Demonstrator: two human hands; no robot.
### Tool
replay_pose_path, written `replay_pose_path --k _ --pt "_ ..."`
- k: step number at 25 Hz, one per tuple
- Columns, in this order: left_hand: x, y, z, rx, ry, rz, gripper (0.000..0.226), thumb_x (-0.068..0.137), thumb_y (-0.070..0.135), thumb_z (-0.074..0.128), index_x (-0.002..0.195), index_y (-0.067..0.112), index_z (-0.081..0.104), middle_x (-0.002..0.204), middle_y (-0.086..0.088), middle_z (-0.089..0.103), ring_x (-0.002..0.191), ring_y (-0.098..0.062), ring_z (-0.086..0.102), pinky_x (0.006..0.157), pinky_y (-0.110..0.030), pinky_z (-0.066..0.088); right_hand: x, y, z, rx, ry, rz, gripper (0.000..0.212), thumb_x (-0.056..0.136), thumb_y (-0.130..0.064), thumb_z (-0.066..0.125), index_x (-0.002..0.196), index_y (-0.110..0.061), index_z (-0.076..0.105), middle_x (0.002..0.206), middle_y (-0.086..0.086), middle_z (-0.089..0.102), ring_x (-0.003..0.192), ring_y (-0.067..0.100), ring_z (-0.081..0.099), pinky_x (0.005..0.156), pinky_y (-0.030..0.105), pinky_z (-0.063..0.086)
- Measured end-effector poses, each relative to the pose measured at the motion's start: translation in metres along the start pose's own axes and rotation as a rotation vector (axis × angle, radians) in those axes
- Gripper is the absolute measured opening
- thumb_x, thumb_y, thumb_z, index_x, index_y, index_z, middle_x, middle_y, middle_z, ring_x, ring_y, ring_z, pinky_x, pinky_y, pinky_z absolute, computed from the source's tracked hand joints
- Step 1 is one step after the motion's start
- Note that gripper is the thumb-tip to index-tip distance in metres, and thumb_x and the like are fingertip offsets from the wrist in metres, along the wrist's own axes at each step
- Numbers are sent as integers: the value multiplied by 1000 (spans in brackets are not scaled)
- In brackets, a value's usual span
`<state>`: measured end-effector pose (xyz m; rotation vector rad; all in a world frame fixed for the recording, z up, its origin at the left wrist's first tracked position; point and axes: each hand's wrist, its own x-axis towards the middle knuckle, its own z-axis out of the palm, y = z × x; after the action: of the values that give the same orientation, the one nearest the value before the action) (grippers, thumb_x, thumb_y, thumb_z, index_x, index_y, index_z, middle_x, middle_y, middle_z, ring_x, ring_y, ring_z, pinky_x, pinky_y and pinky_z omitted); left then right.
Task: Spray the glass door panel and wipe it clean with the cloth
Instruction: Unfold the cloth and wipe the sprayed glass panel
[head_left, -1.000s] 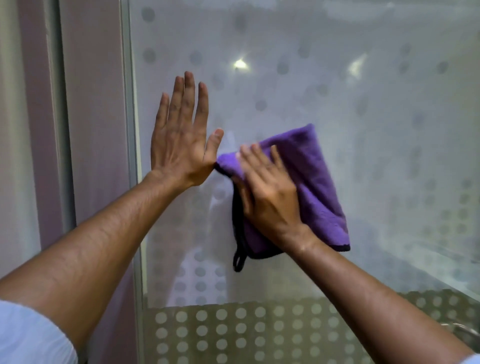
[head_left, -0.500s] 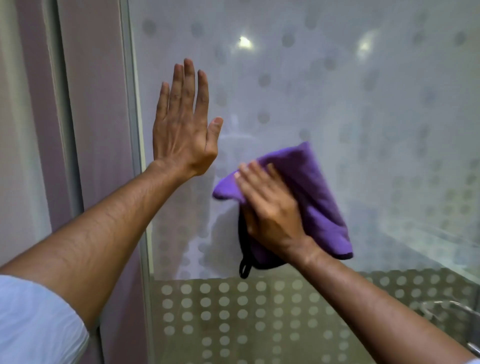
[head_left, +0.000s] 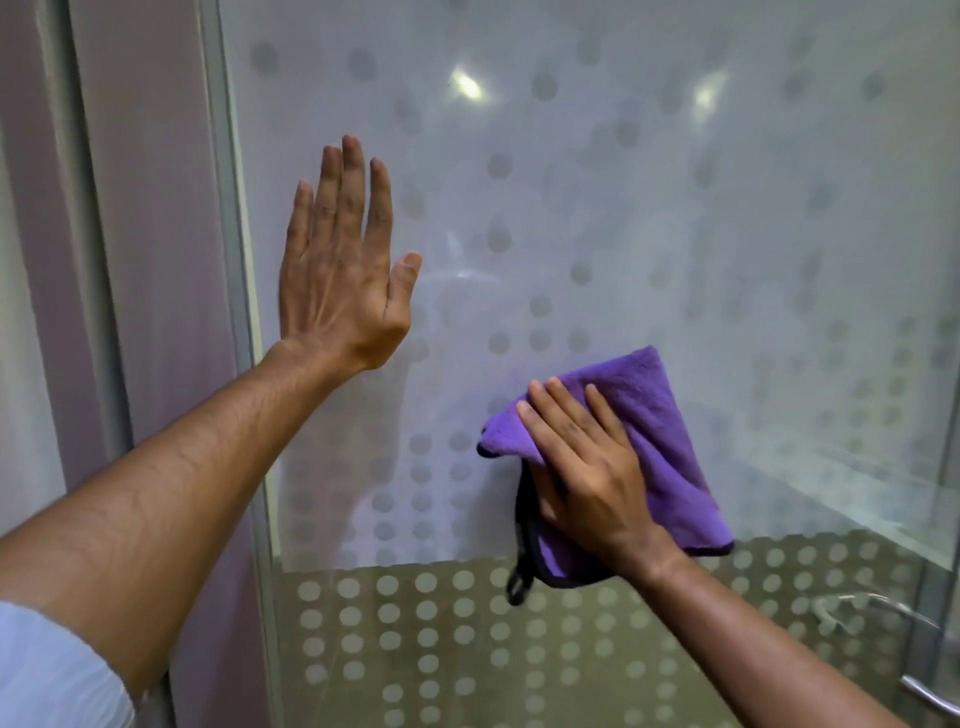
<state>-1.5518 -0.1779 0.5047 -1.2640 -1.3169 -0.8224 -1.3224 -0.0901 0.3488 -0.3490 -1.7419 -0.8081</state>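
The frosted glass door panel with its grid of pale round dots (head_left: 649, 218) fills most of the view; its left edge meets a grey metal frame strip (head_left: 234, 312), beyond which stands a mauve wall surface (head_left: 150, 260). To the right and above the hands the panel is unobstructed, leaving broad open glass for travel in those directions. Below, the view through the glass changes from white to a darker olive tone. A curved chrome handle (head_left: 930, 696) shows at the lower right corner, well apart from both hands. The left hand (head_left: 340, 291) lies flat against the glass just beside the frame strip, fingers extended upward and close together, thumb spread to the side; it holds nothing. The right hand (head_left: 587, 467) is also flat, fingers slightly fanned, pressing the folded purple microfibre cloth with dark trim (head_left: 654, 431) against the lower middle of the panel. The cloth extends past the fingertips up and to the right, and its black hanging loop (head_left: 519, 584) dangles below the wrist over the olive zone. The two hands are well apart. A pale blue sleeve (head_left: 52, 670) covers the left upper arm.
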Motion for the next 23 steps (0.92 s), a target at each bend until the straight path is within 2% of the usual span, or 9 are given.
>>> replay_pose_path --k 2,6,9,12,15,17,20,23 --pt "1 0 4 -3 16 6 76 96 43 31 156 11 -2 163 -19 -4 151 -29 -5 122 -42 -4 -1 -9 5 20 21 32 46 86 -6 61 131 -3 60 143 13 53 139 27 44 117 48 29" --pt "2 -5 7 -5 34 -2 76 94 46 30 156 15 -3 163 -17 -3 152 -26 -6 120 -35 -11 -15 21 -15 40 -87 -148 42 89 -10 63 130 -3 61 142 15 54 138 29 45 116 47 32" --pt "2 -4 6 -14 22 -14 77 94 46 28 156 16 -4 164 -15 -5 151 -23 -8 119 -32 -14 -14 58 -32 -31 2 23 45 88 -12 57 132 -3 59 144 15 52 138 29 45 116 51 31" --pt "2 -3 5 -3 24 -29 77 94 46 28 156 15 -4 164 -14 -6 151 -22 -9 120 -32 -14 5 84 -35 -27 188 267 48 85 -4 55 133 1 56 142 20 52 136 31 47 118 53 27" --pt "1 -2 4 8 28 -26 77 93 47 27 156 14 -4 164 -13 -7 151 -21 -10 120 -33 -14 45 98 -36 8 382 497 47 89 -2 55 135 3 52 140 22 53 135 32 47 120 49 23" --pt "1 -2 3 13 23 -23 77 94 47 26 156 13 -4 164 -13 -8 151 -21 -11 120 -33 -13 78 105 -39 32 440 620 45 91 -5 57 135 5 52 141 23 53 135 34 47 121 45 21" --pt "1 0 2 14 20 -24 78 94 46 27 156 12 -5 164 -13 -9 151 -22 -11 121 -35 -11 127 109 -42 52 466 694 44 94 -10 54 136 4 52 142 21 53 137 33 45 122 41 20" --pt "1 1 2 13 18 -26 78 94 45 28 156 11 -4 164 -13 -8 151 -22 -10 122 -38 -8 168 99 -40 61 434 670 44 95 -12 51 137 0 52 143 19 52 139 34 42 121 42 23"
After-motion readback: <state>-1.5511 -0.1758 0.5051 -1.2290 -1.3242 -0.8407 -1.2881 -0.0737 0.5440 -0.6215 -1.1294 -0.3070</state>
